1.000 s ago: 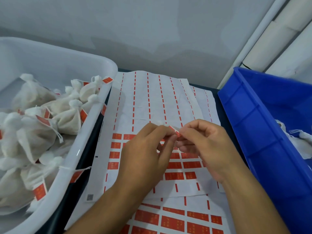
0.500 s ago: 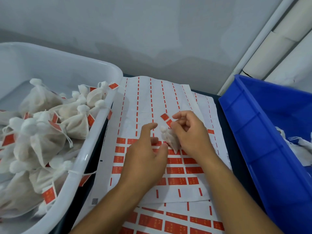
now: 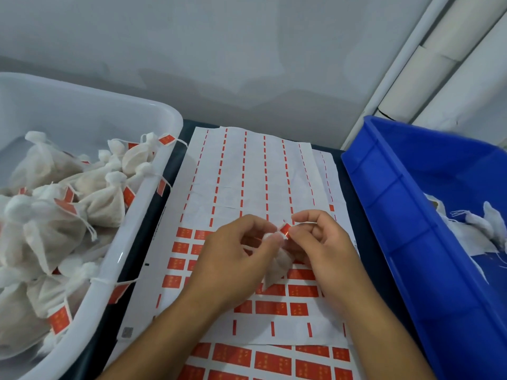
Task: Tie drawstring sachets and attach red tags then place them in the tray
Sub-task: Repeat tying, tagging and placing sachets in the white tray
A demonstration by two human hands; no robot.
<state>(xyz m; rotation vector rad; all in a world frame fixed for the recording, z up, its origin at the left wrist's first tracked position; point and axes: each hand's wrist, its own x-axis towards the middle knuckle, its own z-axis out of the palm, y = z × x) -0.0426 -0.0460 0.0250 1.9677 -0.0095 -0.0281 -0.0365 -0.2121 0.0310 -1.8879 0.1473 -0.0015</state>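
holding small white sachet (image 3: 278, 266) over sticker sheet (image 3: 247, 174), both hands meet above it. left hand (image 3: 233, 263) pinches gathered neck of sachet, bag hanging below fingertips. right hand (image 3: 319, 245) pinches red tag (image 3: 285, 231) between thumb and forefinger, tag touching sachet top. white tray (image 3: 153, 204) of tagged sachets at left, blue bin (image 3: 397, 215) at right.

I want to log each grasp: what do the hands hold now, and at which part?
The left hand pinches a small white sachet at its gathered neck; the right hand pinches the red tag beside it.
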